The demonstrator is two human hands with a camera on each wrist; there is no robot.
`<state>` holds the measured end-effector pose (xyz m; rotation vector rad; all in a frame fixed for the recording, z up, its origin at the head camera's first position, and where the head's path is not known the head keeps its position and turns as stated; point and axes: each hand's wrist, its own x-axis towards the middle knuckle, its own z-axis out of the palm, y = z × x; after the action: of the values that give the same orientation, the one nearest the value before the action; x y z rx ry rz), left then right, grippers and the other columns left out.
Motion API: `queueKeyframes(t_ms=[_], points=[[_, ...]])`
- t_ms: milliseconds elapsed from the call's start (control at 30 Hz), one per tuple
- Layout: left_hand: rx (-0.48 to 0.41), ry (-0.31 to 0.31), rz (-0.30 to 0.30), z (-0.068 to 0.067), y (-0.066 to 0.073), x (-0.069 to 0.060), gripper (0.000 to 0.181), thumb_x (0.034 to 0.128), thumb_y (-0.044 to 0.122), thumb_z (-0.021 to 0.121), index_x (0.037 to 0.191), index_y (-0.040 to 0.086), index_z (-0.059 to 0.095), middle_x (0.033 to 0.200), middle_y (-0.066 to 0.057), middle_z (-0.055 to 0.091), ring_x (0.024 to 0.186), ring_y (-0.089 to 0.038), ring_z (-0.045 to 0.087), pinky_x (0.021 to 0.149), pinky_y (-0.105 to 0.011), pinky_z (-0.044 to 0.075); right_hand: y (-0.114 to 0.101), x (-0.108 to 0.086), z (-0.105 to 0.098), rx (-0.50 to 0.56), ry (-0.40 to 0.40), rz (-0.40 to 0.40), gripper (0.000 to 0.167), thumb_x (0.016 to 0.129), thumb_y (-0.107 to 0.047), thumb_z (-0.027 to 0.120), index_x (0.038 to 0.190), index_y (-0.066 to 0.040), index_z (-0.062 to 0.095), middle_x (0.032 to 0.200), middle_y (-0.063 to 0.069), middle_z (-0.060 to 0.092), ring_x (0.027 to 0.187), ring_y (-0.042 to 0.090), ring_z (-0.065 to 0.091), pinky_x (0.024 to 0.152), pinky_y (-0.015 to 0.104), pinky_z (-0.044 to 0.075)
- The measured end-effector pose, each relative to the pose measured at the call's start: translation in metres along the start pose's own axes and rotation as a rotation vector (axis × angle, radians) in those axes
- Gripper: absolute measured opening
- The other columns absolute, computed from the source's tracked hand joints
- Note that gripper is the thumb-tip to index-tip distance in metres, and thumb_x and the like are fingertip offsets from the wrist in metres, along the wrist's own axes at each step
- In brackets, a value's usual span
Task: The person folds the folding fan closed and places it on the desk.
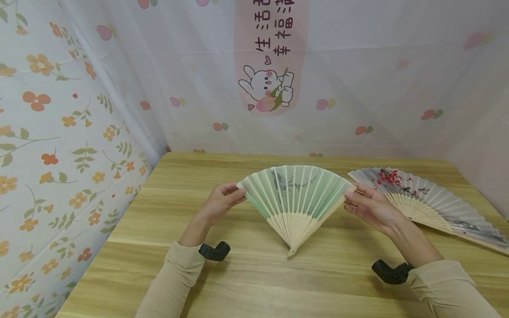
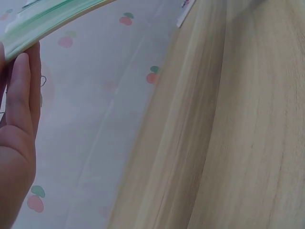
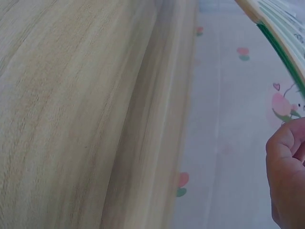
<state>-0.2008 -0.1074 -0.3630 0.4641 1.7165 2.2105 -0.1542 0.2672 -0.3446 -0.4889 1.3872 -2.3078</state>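
A green folding fan (image 1: 292,190) is spread between both hands, its pale ribs meeting at a pivot at the bottom. My left hand (image 1: 219,204) pinches its upper left corner, and my right hand (image 1: 374,208) pinches the upper right corner. In the left wrist view the fan's green edge (image 2: 52,24) lies against the fingers of the left hand (image 2: 19,124). The right wrist view shows the fan's green edge (image 3: 281,55) above the right hand (image 3: 288,174); the pinch itself is out of that view.
A second spread fan (image 1: 425,203), grey-white with red blossoms, lies on the wooden table (image 1: 159,212) at the right, beyond my right forearm. A patterned curtain (image 1: 338,79) hangs behind the table, with a flowered one (image 1: 51,154) at the left.
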Motion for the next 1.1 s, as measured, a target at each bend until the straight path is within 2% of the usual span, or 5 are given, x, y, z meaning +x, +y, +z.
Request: queueKeyframes(t_ms=[267, 467, 733, 900, 1100], points=[[0.043, -0.051, -0.014, 0.0033, 0.0049, 0.0, 0.017, 0.0888, 0.0, 0.05, 0.102, 0.002, 0.061, 0.096, -0.002, 0.06, 0.092, -0.014, 0.057, 0.089, -0.032, 0.043, -0.001, 0.0021, 0.0018, -0.077, -0.025, 0.023, 0.034, 0.095, 0.004, 0.03, 0.115, -0.01, 0.054, 0.101, 0.003, 0.057, 0.091, 0.014, 0.055, 0.078, 0.026, 0.047], [0.103, -0.12, -0.022, 0.005, 0.0078, -0.0017, 0.039, 0.0878, 0.006, 0.054, 0.12, -0.013, 0.043, 0.098, -0.004, 0.055, 0.092, -0.015, 0.055, 0.088, -0.033, 0.044, -0.0007, 0.0032, 0.0023, -0.092, -0.092, 0.013, 0.035, 0.094, 0.006, 0.029, 0.114, -0.008, 0.055, 0.102, 0.004, 0.057, 0.092, 0.015, 0.055, 0.079, 0.026, 0.047], [0.09, -0.258, 0.0, 0.0051, 0.0077, 0.001, 0.048, 0.083, 0.019, 0.061, 0.119, -0.009, 0.047, 0.102, -0.004, 0.055, 0.094, -0.016, 0.055, 0.092, -0.049, 0.035, -0.001, 0.0039, 0.0025, -0.114, -0.141, 0.006, 0.036, 0.094, 0.006, 0.029, 0.117, -0.008, 0.052, 0.103, 0.005, 0.055, 0.093, 0.015, 0.054, 0.079, 0.027, 0.047], [0.098, -0.298, 0.004, 0.0058, 0.0084, 0.0009, 0.042, 0.0774, 0.029, 0.066, 0.111, 0.006, 0.055, 0.101, -0.005, 0.056, 0.092, -0.015, 0.055, 0.089, -0.043, 0.042, -0.0006, 0.0045, 0.0017, -0.113, -0.186, 0.019, 0.039, 0.094, 0.006, 0.027, 0.123, -0.01, 0.048, 0.108, 0.005, 0.054, 0.095, 0.015, 0.053, 0.08, 0.027, 0.046], [0.119, -0.323, -0.006, 0.0067, 0.0093, 0.0006, 0.07, 0.0754, 0.034, 0.066, 0.124, -0.009, 0.041, 0.104, -0.004, 0.053, 0.092, -0.014, 0.053, 0.089, -0.046, 0.04, -0.0014, 0.0056, 0.0013, -0.097, -0.244, 0.009, 0.039, 0.094, 0.008, 0.026, 0.126, -0.007, 0.044, 0.109, 0.006, 0.054, 0.096, 0.016, 0.053, 0.081, 0.027, 0.045]])
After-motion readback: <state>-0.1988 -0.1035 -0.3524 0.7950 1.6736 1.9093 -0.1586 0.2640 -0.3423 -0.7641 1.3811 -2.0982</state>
